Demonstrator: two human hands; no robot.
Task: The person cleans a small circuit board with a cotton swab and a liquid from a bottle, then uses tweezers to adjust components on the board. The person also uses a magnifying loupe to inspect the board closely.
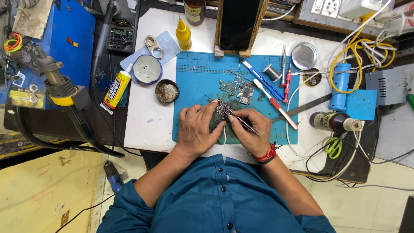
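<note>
A small dark circuit board [224, 108] lies on the blue work mat [189, 86]. My left hand [197, 129] rests on the mat and steadies the board's left edge with its fingertips. Thin metal tweezers [252, 129] are pinched in my right hand [253, 131], tips pointing at the board. A red band circles my right wrist. Two more board pieces [239, 89] lie just beyond the hands.
A blue craft knife [261, 80], a red-handled tool [276, 105], screwdrivers, a solder spool [272, 72] and round tins sit nearby. A yellow bottle [183, 34], a glue tube [116, 89], a blue cylinder [340, 86] and tangled cables ring the mat. A hot-air tool [60, 86] stands at left.
</note>
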